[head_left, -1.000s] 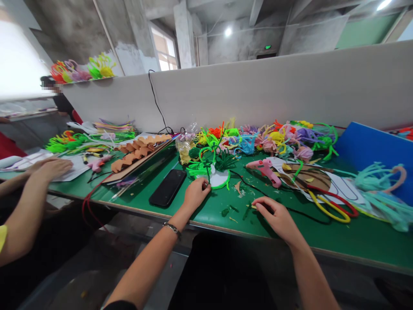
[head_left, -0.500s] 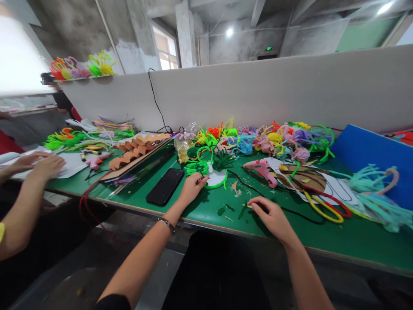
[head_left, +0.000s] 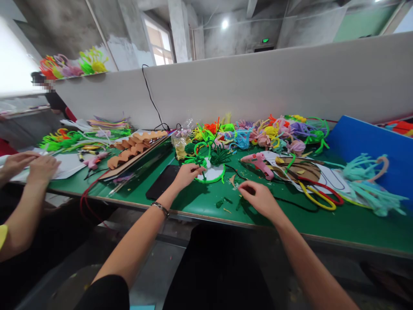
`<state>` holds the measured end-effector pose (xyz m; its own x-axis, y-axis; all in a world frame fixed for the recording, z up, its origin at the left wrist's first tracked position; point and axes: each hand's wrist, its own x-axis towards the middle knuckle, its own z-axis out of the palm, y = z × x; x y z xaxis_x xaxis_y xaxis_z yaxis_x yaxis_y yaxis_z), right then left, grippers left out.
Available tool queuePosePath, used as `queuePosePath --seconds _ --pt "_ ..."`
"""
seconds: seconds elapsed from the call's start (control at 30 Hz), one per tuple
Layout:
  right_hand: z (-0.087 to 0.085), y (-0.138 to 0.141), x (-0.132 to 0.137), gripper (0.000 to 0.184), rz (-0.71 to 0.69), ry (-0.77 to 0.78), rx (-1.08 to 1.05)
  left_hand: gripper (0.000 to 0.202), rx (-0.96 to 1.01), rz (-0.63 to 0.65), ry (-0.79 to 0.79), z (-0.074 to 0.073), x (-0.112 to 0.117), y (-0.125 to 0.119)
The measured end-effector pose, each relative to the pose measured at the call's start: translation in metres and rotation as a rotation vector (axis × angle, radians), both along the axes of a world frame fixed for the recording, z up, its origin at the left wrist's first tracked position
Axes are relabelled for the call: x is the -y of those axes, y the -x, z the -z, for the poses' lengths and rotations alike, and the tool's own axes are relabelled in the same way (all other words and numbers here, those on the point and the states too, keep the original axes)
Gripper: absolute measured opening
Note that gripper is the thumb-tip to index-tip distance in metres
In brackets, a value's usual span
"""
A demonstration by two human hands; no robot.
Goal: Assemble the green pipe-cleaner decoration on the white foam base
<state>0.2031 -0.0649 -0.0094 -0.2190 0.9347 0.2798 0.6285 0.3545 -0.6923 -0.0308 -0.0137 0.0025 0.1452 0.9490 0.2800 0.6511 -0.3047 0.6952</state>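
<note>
Nearby: glue gun [head_left: 259, 162], phone [head_left: 162, 183] (half hidden); left hand [head_left: 186, 175] pinching green stem [head_left: 202, 168].

Grey concrete walls [head_left: 64, 26], bright window [head_left: 155, 43], white partition [head_left: 258, 86] behind green table [head_left: 355, 224].

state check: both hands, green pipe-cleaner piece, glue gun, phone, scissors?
left hand: fingers pinched on the green pipe-cleaner piece
right hand: fingers curled, low over scraps on the green table; grip unclear
green pipe-cleaner piece: lying on table, white disc inside the loop
pink glue gun: lying on its side, unheld
phone: flat, screen dark
scissors: lying flat, unheld
</note>
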Motion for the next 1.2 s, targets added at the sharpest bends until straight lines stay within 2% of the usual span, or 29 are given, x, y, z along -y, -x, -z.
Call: queuePosePath --seconds 0.07,0.17,0.3,0.4,0.53,0.77,1.2 --pt "-0.01 0.016 -0.012 0.016 0.005 -0.02 0.019 0.026 -0.003 0.016 0.006 -0.002 0.0 -0.001" --pt "-0.017 0.047 -0.034 0.01 -0.059 0.018 0.05 0.024 -0.004 0.031 0.012 -0.005 0.0 -0.003" --pt "-0.01 0.082 -0.056 0.006 -0.12 0.094 0.127 0.024 -0.004 0.036 0.013 -0.005 -0.001 -0.004" --pt "-0.001 0.095 -0.062 0.017 -0.161 0.145 0.196 0.026 0.0 0.037 0.011 -0.002 -0.002 -0.002" --pt "0.005 0.099 -0.064 0.031 -0.179 0.18 0.278 0.028 0.007 0.035 0.009 0.0 -0.002 0.002" --pt "0.006 0.1 -0.065 0.03 -0.146 0.196 0.347 0.028 -0.01 0.043 0.005 -0.001 -0.004 0.007" --pt "0.012 0.104 -0.067 0.031 -0.125 0.176 0.368 0.025 -0.054 0.043 0.004 -0.003 -0.006 0.001"
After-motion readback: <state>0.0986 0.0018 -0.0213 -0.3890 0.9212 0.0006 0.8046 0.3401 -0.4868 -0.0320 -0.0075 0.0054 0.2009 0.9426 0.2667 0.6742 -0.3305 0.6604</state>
